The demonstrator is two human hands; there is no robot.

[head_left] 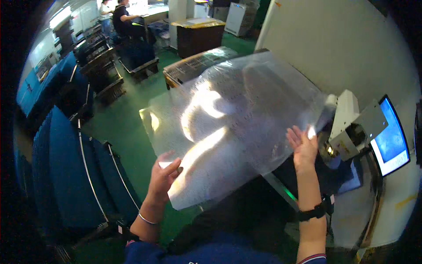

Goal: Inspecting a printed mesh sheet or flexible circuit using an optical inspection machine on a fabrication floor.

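Observation:
A large, thin, clear plastic sheet with strong bright reflections spreads in front of me. Its left edge lies between the thumb and fingers of my left hand, which is closed on it. My right hand is at the sheet's right edge, palm turned up and fingers spread apart. Whether those fingers touch the film cannot be made out. Just right of that hand stands a pale, box-shaped machine head with a small lit lens part below it. The sheet's far part reaches toward a low stack.
A lit monitor stands at the right beside a pale wall. Blue-covered racks line the left. Dark carts stand farther back on the green floor. A brown box and a seated person are behind.

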